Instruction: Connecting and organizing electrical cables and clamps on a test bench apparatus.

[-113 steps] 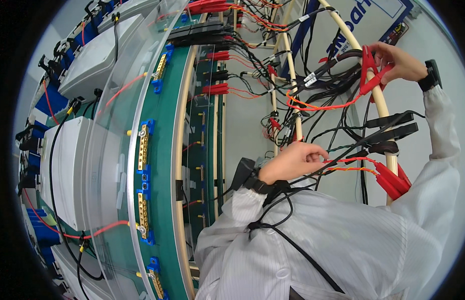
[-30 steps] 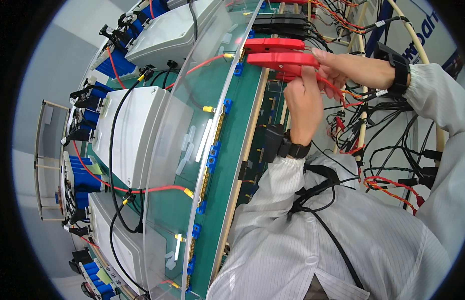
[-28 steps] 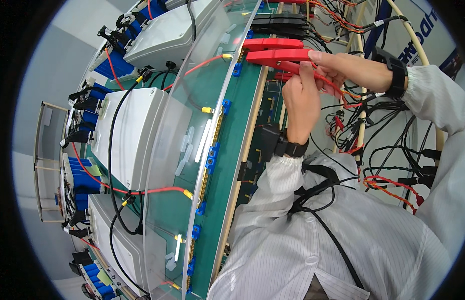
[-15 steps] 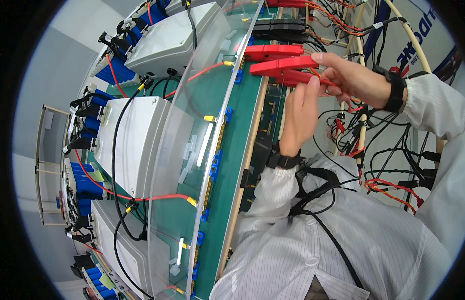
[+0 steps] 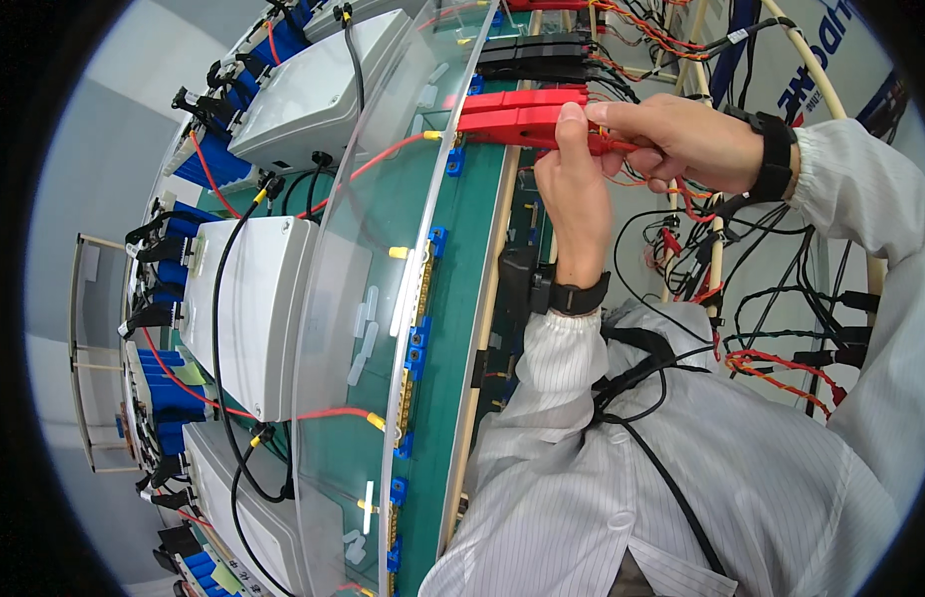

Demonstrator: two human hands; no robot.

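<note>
Red Clip Pinched by Both Hands at the Edge of the Clear Sheet

A red clip (image 5: pixel 517 123) is held by both hands near the top of the view, its nose pointed left at the rim of a clear sheet (image 5: pixel 383 199). By the left hand (image 5: pixel 575 204), the clip's rear end is pinched, with the thumb laid along it; the remaining fingers are largely hidden. By the right hand (image 5: pixel 689 141), the same end is gripped from the other side, the thumb pressed on top and the fingers curled beneath. How far the clip's own jaws are parted cannot be told.

Just above it, a second red clip (image 5: pixel 530 99) is seen lying nearly parallel, and beyond that a stack of flat black clips (image 5: pixel 534 55).

The clip is made of smooth, slightly glossy material, long and tapered. The sheet is transparent, with a pale, thick edge. Under it, a flat green board (image 5: pixel 469 289) is crossed by golden metal strips (image 5: pixel 405 400) set in blue blocks (image 5: pixel 415 343). Smooth, round-cornered white boxes (image 5: pixel 248 313) are ranged at left. Both arms are covered by pale, finely striped, wrinkled sleeves (image 5: pixel 562 370), gathered at the black wristbands (image 5: pixel 579 297).
</note>
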